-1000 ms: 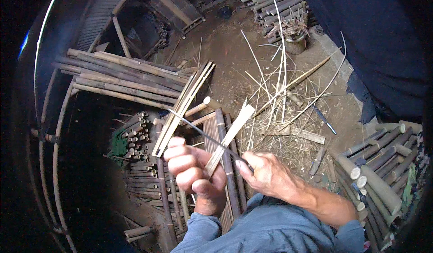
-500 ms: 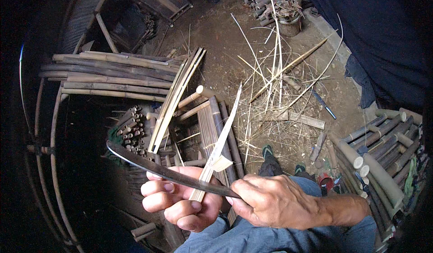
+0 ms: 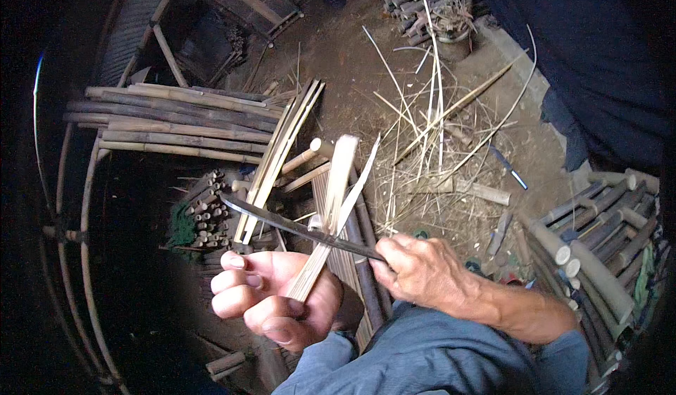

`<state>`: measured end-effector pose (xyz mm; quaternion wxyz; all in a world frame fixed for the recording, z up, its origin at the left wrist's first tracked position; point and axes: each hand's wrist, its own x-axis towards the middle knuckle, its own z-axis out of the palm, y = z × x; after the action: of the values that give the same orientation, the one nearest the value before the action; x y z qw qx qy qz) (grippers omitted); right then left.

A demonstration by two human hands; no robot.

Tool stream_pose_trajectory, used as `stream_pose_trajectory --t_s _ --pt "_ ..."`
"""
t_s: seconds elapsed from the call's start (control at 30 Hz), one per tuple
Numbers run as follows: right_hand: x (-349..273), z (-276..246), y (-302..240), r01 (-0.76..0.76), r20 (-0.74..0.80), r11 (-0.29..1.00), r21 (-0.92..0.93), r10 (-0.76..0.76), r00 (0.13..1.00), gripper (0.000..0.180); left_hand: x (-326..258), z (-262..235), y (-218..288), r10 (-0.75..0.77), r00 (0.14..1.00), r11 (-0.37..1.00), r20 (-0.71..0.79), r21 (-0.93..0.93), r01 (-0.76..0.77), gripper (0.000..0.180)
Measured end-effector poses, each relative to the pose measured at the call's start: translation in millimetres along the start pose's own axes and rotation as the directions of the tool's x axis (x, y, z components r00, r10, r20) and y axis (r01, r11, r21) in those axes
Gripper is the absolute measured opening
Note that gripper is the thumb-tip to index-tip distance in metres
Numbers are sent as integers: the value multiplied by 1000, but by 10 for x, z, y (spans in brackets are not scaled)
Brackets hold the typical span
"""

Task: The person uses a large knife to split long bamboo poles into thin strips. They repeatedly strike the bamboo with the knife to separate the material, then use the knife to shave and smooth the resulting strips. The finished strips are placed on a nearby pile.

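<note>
My left hand grips the lower end of a pale bamboo strip between thumb and curled fingers. Above the hand, the strip parts into a broad upper piece and a thin one that bends away to the right. My right hand is closed around the handle end of a long curved knife. Its dark blade lies across the strip where the two pieces part, its tip pointing left. My right fist hides the handle.
Several bamboo poles rest on a rack at left, with split bamboo lengths leaning beside them. Bamboo shavings litter the ground ahead, near another knife. A bamboo pole frame stands at right.
The knife and right hand have moved up and slightly right along the strip. A broad piece now stands apart from the thin one. My left hand has shifted slightly left.
</note>
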<state>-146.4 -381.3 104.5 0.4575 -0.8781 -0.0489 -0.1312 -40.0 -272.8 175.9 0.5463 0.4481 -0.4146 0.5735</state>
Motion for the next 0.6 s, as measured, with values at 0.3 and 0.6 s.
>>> stream_pose_trajectory --t_s 0.3,0.6 --pt "246 148 5 33 -56 999 28 -32 998 16 26 -139 -95 -61 998 998 18 -19 61 37" --pt "473 498 110 -63 -40 998 -14 62 997 18 231 -272 -270 -48 999 997 8 -59 48 31"
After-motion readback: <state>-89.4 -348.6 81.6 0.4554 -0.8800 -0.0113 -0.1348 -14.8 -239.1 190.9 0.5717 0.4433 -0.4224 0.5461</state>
